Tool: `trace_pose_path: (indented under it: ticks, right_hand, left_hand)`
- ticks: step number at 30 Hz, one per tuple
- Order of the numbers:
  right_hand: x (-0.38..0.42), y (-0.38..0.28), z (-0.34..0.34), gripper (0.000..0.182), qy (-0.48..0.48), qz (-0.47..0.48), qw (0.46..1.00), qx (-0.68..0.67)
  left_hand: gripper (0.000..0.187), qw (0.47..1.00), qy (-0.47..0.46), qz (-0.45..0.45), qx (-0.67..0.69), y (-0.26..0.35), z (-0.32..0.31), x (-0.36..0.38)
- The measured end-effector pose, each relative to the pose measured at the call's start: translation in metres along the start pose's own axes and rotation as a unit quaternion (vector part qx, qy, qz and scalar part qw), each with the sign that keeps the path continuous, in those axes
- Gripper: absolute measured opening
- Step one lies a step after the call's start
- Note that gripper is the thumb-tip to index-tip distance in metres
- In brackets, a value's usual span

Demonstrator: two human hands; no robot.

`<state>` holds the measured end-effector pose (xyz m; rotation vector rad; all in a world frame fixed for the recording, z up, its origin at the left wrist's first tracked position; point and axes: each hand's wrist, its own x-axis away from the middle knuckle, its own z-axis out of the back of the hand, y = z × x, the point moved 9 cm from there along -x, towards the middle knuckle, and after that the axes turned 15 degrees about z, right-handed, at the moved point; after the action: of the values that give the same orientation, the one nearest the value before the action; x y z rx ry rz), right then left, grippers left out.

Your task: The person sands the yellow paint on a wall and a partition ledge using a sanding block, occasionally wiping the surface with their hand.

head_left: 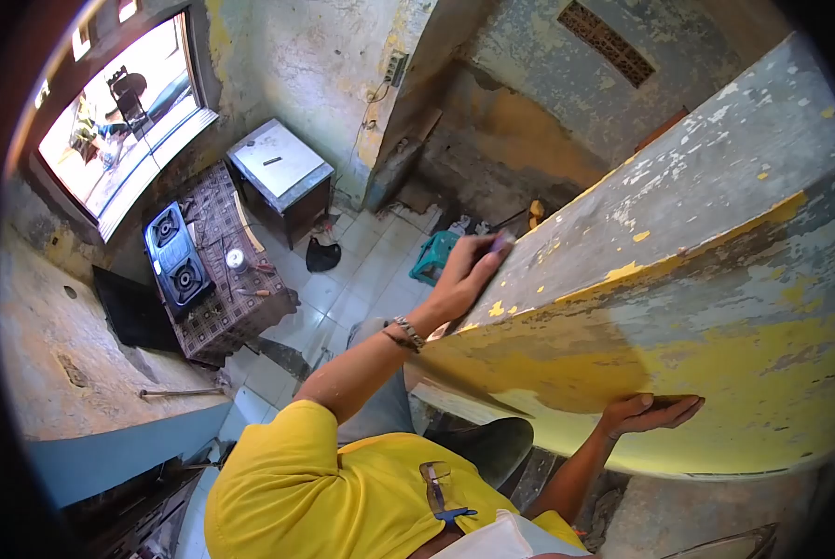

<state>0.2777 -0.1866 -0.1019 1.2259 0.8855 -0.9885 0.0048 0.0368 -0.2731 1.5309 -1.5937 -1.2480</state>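
Observation:
My left hand [467, 273], with a metal band on its wrist, is closed on a small purplish piece [503, 243] that I cannot make out fully. It presses at the edge of the grey, flaking side of a wall column [660, 224]. Scraped patches of yellow and white paint mark that surface. Lower on the right, my right hand [653, 415] rests against the yellow-painted face [744, 382] of the same wall, fingers stretched out and palm turned up. Its underside is partly in shadow.
A blue two-burner stove [179, 256] stands on a cloth-covered table [236, 312]. Nearby are a white-topped cabinet [282, 168], a black bag [322, 254] on the tiles and a teal basket [431, 258] behind my left hand. A window [124, 112] is at upper left.

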Motion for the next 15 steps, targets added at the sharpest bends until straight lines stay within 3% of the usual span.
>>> trace_pose_path:
  ticks: [4,7,12,14,15]
  right_hand:
    - [0.001,0.003,0.002,0.069,-0.008,-0.014,1.000,0.000]
    - [0.003,-0.001,0.004,0.068,-0.017,-0.012,1.000,0.013]
    - [-0.003,-0.009,0.004,0.067,-0.006,0.010,1.000,0.024]
    - [-0.004,-0.008,0.002,0.067,-0.006,0.015,0.999,0.029]
    - [-0.004,-0.006,0.001,0.066,-0.010,0.012,0.999,0.031]
  left_hand:
    - [0.048,0.964,-0.043,-0.250,-0.073,0.199,-0.063,0.007]
    - [0.049,0.963,-0.082,-0.257,-0.029,0.201,-0.068,-0.005]
    - [0.051,0.996,-0.039,-0.064,-0.056,0.005,0.005,0.017]
    - [0.053,0.996,-0.048,-0.077,0.004,0.037,-0.009,0.016]
    - [0.054,0.989,-0.056,-0.132,-0.023,0.069,-0.023,0.012]
